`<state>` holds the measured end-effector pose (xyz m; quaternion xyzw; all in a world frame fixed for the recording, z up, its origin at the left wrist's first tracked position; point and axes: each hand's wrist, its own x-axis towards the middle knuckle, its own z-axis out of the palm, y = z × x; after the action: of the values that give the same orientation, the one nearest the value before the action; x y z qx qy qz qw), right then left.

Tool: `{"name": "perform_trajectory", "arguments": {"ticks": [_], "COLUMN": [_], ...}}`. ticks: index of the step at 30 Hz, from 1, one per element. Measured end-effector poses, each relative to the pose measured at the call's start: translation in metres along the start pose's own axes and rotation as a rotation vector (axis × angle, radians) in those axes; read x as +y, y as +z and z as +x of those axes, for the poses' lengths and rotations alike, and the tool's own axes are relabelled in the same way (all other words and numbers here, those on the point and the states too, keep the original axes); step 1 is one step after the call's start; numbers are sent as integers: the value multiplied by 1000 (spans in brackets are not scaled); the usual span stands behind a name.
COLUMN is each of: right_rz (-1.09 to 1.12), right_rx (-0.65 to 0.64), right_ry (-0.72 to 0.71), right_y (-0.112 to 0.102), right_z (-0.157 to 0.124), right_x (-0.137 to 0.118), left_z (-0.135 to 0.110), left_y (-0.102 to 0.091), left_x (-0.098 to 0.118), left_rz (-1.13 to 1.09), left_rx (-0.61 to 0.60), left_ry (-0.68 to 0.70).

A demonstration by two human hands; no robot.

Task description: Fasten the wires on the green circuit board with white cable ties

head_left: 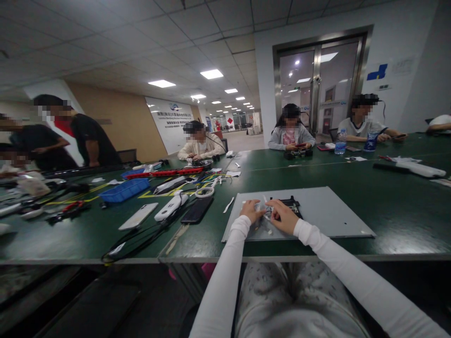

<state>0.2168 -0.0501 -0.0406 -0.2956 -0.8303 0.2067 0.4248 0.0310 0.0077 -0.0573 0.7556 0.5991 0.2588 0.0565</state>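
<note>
The left hand (pixel 252 211) and right hand (pixel 284 217) sit close together, fingers curled over clear plastic (pixel 260 229); whether either grips it, I cannot tell. On the grey panel (pixel 327 211), the black assembly (pixel 293 203) lies at 1 o'clock from the right hand, the nearer; its long axis is partly hidden.
</note>
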Motion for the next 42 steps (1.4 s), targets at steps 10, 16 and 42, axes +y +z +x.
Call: {"name": "perform_trajectory", "arguments": {"ticks": [10,16,42], "right_rz": [-7,-10,-3], "right_rx": [18,4,-11], "right_ry": [-20,-11,1], "right_y": [0,0,1], "right_z": [0,0,0], "right_x": [-2,-2,-3], "left_z": [-9,-10,-14], "left_y": [-8,-8,-10], "left_x": [10,11,15], "left_rz": [50,57,147], "left_rx": [-31,-34,-36], "left_ry": [-11,-2,31]}}
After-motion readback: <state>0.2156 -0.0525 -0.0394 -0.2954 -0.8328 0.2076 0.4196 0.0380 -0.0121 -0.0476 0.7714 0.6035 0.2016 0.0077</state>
